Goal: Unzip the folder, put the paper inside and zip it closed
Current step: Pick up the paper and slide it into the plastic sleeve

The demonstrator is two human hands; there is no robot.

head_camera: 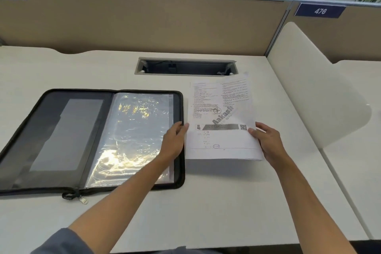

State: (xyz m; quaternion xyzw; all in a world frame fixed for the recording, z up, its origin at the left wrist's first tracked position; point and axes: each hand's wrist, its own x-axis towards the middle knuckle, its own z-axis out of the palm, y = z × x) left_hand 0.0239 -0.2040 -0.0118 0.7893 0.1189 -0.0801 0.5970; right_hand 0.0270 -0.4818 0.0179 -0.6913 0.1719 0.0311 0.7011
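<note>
Pale, matte desk (pixel 206 202), smooth laminate with a rounded front edge. On its left part lies the folder (pixel 88 140), unzipped and spread flat like a book: black fabric shell, soft rounded corners, zipper track running all round the rim. Left half shows a dark mesh-like lining with a grey rectangular pocket panel. Right half carries a stack of clear plastic sleeves (pixel 132 136), glossy, crinkled, throwing back yellow-white glare. Nothing visible inside the sleeves. A metal zipper pull (pixel 84 200) dangles off the near edge, by the spine.

Just right of the folder, the paper (pixel 221 117): a thin sheaf of white printed sheets, grey banner and QR code across the middle, far corner curling up off the desk. Layered edges show at the near right corner.

Left hand (pixel 174 140) reaches across the folder's right edge, fingers closed on the sheaf's left margin. Right hand (pixel 268 142) pinches the right margin, thumb on top. Both grips closed on the paper.

Behind: rectangular cable slot (pixel 185 67) sunk in the desk, tan fabric partition (pixel 144 22), blue tag reading 476 (pixel 320 10).
</note>
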